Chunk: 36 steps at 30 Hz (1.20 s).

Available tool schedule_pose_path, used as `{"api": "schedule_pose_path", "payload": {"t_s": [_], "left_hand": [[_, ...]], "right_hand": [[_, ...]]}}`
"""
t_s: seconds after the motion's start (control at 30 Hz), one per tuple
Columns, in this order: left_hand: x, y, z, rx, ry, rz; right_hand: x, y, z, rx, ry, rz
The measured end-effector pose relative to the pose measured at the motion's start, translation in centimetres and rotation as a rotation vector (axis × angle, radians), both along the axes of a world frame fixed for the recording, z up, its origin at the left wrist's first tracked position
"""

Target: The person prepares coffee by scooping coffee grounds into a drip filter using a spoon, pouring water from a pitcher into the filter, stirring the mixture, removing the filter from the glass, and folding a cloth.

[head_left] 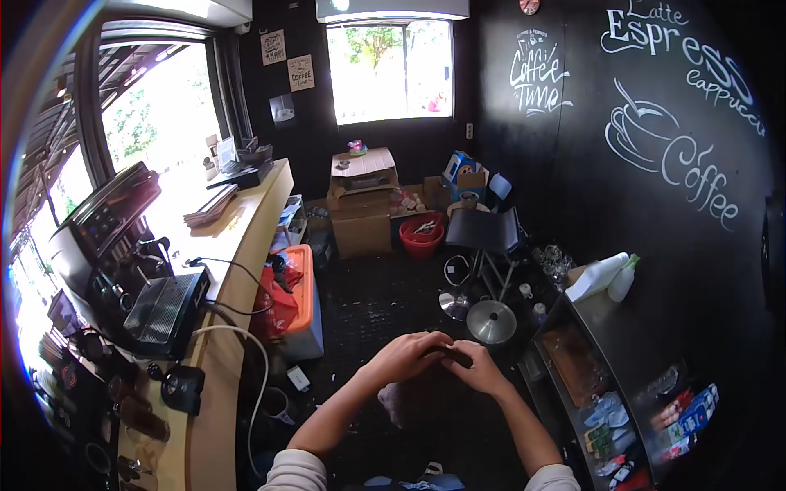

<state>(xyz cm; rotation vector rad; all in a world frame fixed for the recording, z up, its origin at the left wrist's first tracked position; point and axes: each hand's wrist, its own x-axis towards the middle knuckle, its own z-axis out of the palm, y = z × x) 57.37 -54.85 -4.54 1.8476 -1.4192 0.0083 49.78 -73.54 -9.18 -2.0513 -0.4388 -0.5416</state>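
In front of my body, over the dark floor, my left hand (409, 356) and my right hand (481, 372) come together with curled fingers. Between them is a small dark object (453, 355), mostly covered by the fingers; its kind cannot be made out. Below my left hand a pale greyish, soft-looking thing (393, 403) shows, blurred against the floor. Neither hand touches the counter or the shelf.
To the left runs a wooden counter (214, 385) with an espresso machine (123, 278) and a tamping stand (182, 388). An orange-rimmed bin (304, 286) stands beside it. Ahead are cardboard boxes (360, 229), a red basket (422, 237) and a stool (483, 229). A low shelf (594, 315) is right.
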Motion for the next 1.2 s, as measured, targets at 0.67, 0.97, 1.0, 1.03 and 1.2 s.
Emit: {"api": "schedule_pose_path", "payload": {"t_s": [0.67,0.97,1.0,1.03,1.2], "left_hand": [[28.9,4.0,-3.2,-0.543,0.442,0.455],[39.0,4.4,0.1,-0.476,0.300,0.445],[39.8,4.7,0.6,-0.444,0.301,0.486],[40.9,5.0,1.0,-0.411,0.304,0.526],[48.4,6.3,0.5,-0.465,0.124,0.723]], "right_hand": [[34.9,-6.0,5.5,-0.542,-0.357,-0.440],[53.9,-0.5,5.5,0.354,0.154,0.273],[55.7,0.4,5.5,0.348,0.160,0.312],[57.6,1.2,5.5,0.321,0.215,0.479],[65.5,5.6,6.5,0.235,0.262,0.992]]}}
